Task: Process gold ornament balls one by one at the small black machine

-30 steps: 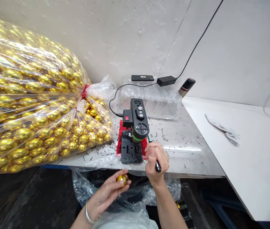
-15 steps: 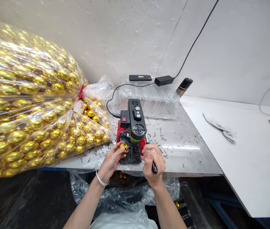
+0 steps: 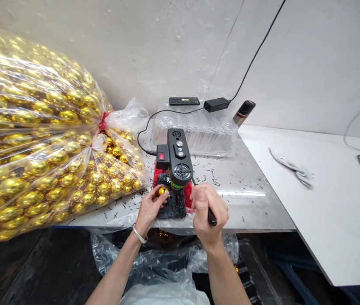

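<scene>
My left hand (image 3: 150,206) holds a shiny gold ball (image 3: 163,192) between thumb and fingers, over the left part of a black base plate (image 3: 174,207). Black bits are scattered on that plate, which rests on a red mat (image 3: 188,197). Above it stands a black device (image 3: 180,159) with round vents, silver buttons and a red switch. To its right, my right hand (image 3: 210,212) is wrapped round a lever handle (image 3: 212,217), whose black end sticks out below the fist.
A large clear bag of gold balls (image 3: 40,169), tied in red, fills the left. Behind the device are a clear plastic box (image 3: 199,135), a remote (image 3: 184,101) and a power adapter (image 3: 217,104). A glove (image 3: 291,167) lies on the white table (image 3: 335,203).
My right hand and the lever handle have shifted slightly right. My left hand, still pinching the ball, has moved a little up and left. The whole view has shifted slightly.
</scene>
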`<state>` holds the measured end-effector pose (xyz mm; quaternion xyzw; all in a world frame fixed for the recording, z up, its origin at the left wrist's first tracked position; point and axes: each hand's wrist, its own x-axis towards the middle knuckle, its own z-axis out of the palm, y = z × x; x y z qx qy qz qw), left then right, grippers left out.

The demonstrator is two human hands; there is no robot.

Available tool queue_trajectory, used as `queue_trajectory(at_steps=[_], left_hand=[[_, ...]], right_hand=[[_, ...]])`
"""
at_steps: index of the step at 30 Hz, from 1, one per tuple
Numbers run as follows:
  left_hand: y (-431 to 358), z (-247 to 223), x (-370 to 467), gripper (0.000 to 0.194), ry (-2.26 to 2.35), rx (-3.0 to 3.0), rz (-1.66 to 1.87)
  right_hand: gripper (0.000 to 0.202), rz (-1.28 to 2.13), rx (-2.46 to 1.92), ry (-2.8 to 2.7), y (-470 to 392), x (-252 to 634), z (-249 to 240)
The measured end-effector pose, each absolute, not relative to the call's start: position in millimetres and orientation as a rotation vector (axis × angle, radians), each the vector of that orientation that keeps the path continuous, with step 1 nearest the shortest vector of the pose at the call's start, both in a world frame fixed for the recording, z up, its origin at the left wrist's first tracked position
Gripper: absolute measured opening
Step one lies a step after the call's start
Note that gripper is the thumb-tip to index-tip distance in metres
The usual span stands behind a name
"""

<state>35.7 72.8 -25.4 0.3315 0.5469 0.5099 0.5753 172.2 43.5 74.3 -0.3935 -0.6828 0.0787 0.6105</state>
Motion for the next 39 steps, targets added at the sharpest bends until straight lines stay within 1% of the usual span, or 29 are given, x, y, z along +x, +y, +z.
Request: queue_trajectory(at_steps=[4,7,11,15,20,28,31,34,39], left_hand=[[73,-31,34,0.060,1.224,0.793,1.171],[73,-37,33,0.056,1.236,0.891,1.176],[70,-43,35,0.044,1.371,1.223,1.117],[67,-43,34,0.037,1.593,1.624,1.065],[64,-47,33,0.029,1.521,1.957,1.096],[70,-59,39,0.030,1.554,2.077,1.157],[71,-62,38,0.031,1.549,2.073,1.168],[70,-63,38,0.032,1.539,2.074,1.169],[69,-58,38,0.031,1.541,2.047,1.120]], right_hand=[[0.026,0.186,-0.907,-1.586,46,172,80],[0.026,0.177,-0.893,-1.585,45,172,78],[0.026,0.168,-0.889,-1.593,44,173,74],[0.026,0.157,-0.890,-1.604,44,174,72],[0.025,0.136,-0.890,-1.607,44,175,69],[0.025,0.121,-0.886,-1.641,42,176,65],[0.024,0.103,-0.887,-1.647,40,178,54],[0.023,0.091,-0.869,-1.664,39,179,32],[0.027,-0.067,-0.831,-1.690,44,179,-6]])
